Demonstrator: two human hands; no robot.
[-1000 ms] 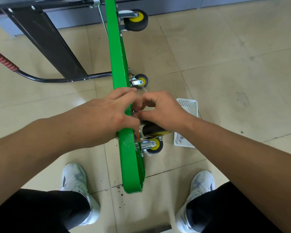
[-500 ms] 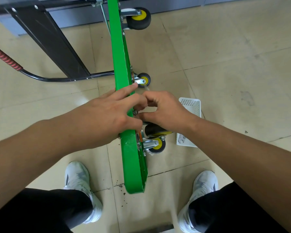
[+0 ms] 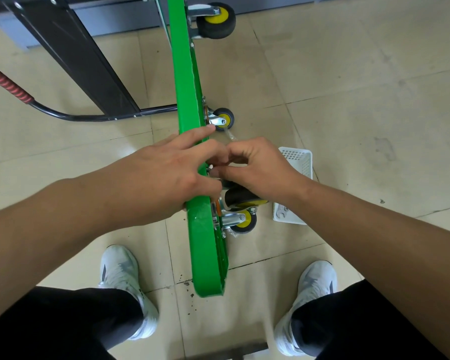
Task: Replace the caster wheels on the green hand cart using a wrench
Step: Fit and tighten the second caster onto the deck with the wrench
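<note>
Standing on its long edge on the floor [image 3: 348, 74], the cart [image 3: 187, 81] is seen edge-on, running from the floor's far edge by the wall base to a point between two pale shoes [image 3: 120, 271]. Four wheels are counted on its right face: one large wheel [image 3: 216, 22] at the far end, one small wheel [image 3: 223, 119] near the middle, one black wheel [image 3: 240, 196] partly covered by the right wrist, and one near wheel [image 3: 244, 221] just below it.

Two hands are met at the cart's middle. The left hand [image 3: 164, 175] is wrapped over the cart's upper edge, with the index finger laid straight along it and the thumb on the right face. The right hand [image 3: 260, 170] is curled, its fingertips pinched on a small part [image 3: 211, 167] against the cart, just above the black wheel; what the part is cannot be told.

One white basket [image 3: 299, 157] is set on the floor right of the cart, and one wrench [image 3: 281, 212] is lain in its near end. One handle [image 3: 8, 84] with a red grip is stretched to the left.
</note>
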